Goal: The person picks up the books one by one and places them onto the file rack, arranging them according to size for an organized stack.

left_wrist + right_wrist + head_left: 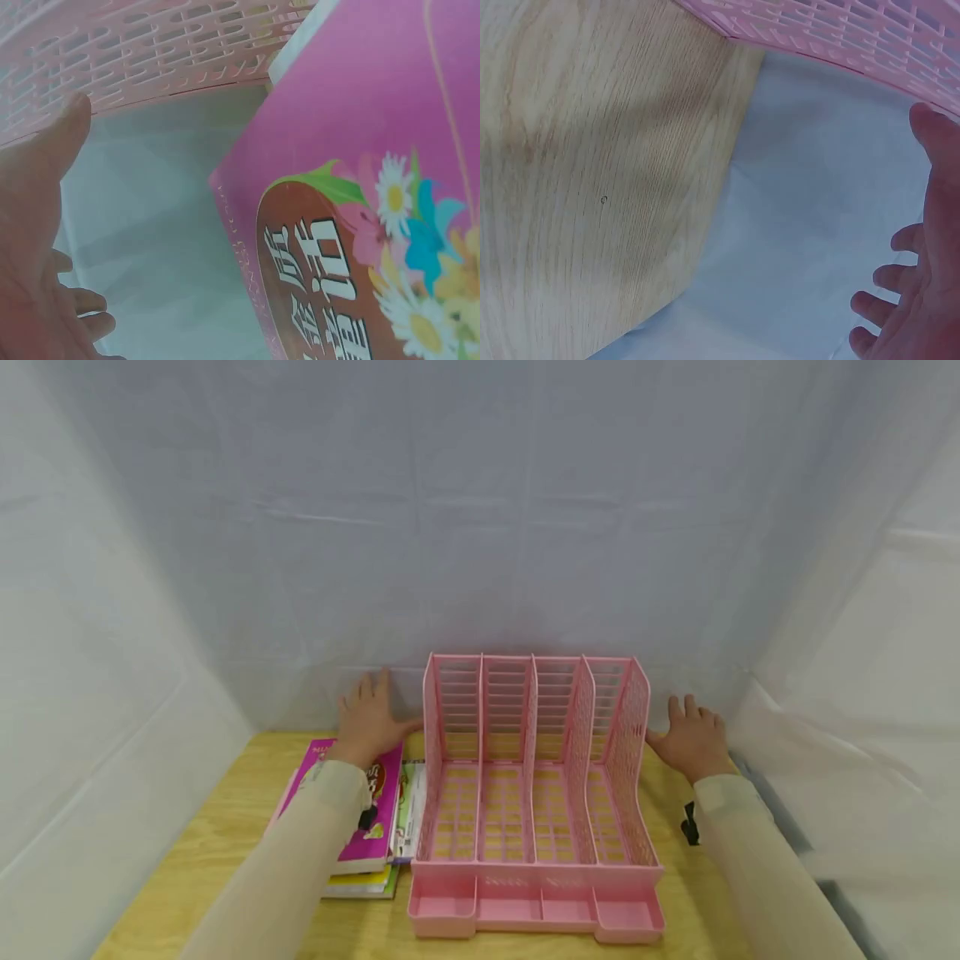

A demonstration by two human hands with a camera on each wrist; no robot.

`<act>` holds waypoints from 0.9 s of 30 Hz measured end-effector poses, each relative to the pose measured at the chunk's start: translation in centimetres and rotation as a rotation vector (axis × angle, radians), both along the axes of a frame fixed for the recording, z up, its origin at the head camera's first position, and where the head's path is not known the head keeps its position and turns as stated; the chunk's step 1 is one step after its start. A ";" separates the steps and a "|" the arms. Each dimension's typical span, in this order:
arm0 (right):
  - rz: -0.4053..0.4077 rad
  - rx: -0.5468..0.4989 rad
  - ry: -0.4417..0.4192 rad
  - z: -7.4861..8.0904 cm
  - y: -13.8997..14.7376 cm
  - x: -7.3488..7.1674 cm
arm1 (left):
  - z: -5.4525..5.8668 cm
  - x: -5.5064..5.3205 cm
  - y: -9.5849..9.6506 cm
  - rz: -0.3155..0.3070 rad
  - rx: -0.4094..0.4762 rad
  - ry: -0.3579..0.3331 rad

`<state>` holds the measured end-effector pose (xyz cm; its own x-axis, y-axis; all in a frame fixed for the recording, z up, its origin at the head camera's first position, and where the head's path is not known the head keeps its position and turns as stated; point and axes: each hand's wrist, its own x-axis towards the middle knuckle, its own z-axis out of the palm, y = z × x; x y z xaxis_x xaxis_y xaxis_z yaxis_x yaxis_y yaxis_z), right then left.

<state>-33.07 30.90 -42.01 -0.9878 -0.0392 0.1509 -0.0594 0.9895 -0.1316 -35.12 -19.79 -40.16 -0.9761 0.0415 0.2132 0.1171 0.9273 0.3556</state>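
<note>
One pink rack (581,802) stands before me, left hand (370,724) at its ten o'clock, right hand (692,739) at two, both splayed wide, magenta book (387,802) at nine.

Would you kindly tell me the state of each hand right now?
Left hand: open, gripping nothing, beside the pink plastic lattice organizer.
Right hand: open, gripping nothing, at its other side.

Lt wood-grain tabletop (213,839); gray back sheet (480,543) (creased, w/ fold lines); paler side sheets (82,627) L & R.
</note>
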 end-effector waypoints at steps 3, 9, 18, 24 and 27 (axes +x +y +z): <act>0.012 -0.020 -0.019 0.3 -0.2 -0.1 | 0.2 0.1 -0.4 0.003 0.021 0.005; 0.066 -0.047 -0.062 0.9 -1.0 0.4 | 0.5 0.4 -1.3 -0.010 0.064 0.041; 0.200 -0.095 -0.014 -1.2 -2.2 3.6 | 2.1 4.0 -2.1 -0.014 0.151 0.056; 0.132 -0.251 -0.098 -2.7 -3.5 6.1 | 1.8 8.1 -3.9 0.054 0.179 0.110; 0.063 -0.297 -0.194 -3.2 -4.3 7.0 | 1.1 10.4 -5.6 0.095 0.177 0.058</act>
